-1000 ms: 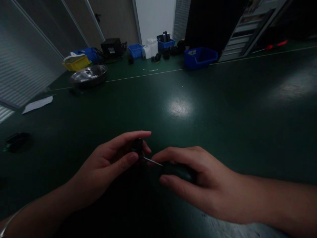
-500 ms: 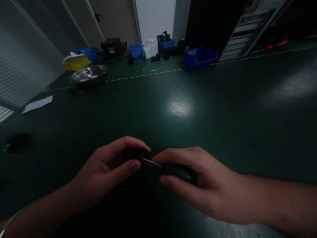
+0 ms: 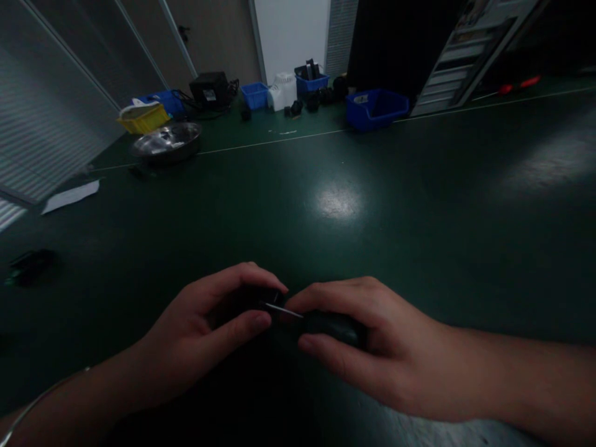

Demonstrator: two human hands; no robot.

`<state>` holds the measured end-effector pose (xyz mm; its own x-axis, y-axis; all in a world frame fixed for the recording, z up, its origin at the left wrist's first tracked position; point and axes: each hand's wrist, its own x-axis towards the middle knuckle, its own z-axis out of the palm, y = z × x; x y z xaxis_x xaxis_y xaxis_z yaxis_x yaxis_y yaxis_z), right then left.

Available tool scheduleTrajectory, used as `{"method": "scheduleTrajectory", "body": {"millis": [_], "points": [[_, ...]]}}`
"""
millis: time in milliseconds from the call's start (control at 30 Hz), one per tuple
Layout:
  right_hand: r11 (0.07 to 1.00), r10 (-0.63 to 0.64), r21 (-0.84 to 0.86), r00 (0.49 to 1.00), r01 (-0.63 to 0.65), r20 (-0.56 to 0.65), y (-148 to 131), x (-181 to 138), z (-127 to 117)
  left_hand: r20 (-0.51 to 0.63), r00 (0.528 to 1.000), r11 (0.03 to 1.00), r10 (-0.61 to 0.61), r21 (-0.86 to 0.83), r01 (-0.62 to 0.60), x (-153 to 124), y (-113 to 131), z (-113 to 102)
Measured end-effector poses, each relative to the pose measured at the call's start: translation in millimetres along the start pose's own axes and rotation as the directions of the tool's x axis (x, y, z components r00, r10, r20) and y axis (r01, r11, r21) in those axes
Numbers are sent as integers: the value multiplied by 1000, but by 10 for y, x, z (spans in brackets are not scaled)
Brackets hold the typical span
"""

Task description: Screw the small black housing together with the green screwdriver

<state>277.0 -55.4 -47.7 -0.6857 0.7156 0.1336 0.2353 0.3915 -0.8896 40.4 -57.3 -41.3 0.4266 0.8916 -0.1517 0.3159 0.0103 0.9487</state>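
Note:
My right hand (image 3: 372,341) is closed around the dark handle of a screwdriver (image 3: 333,326). The thin metal shaft points left, and its tip meets a small black part (image 3: 267,298) between the fingers of my left hand (image 3: 209,316). Thumb and fingers of the left hand curl around that part from either side. Dim light and the fingers hide most of the part's shape. Both hands are low in the view, above the green surface, with the right index fingertip close to the left fingertips.
Across the green table (image 3: 261,205) stand a metal bowl (image 3: 167,143), a yellow bin (image 3: 145,119), a black box with cables (image 3: 209,90), a white device (image 3: 282,92) and a blue bin (image 3: 377,108). A red-handled tool (image 3: 519,85) lies far right; white paper (image 3: 71,197) lies left.
My left hand has shifted slightly right and down with the black part, and the shaft's angle has changed a little. The right hand has barely moved and still holds the screwdriver.

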Motion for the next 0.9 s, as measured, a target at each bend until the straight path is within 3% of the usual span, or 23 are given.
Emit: {"method": "scheduleTrajectory", "body": {"millis": [700,900], "points": [[999,-13,29,1000,13,-7,2,-15,-13,152,987,982,47,175,-74,62,-14,-36],[1000,-1,26,1000,1,7,5,-17,-19,126,990,982,62,172,-83,53,-6,-29]]}}
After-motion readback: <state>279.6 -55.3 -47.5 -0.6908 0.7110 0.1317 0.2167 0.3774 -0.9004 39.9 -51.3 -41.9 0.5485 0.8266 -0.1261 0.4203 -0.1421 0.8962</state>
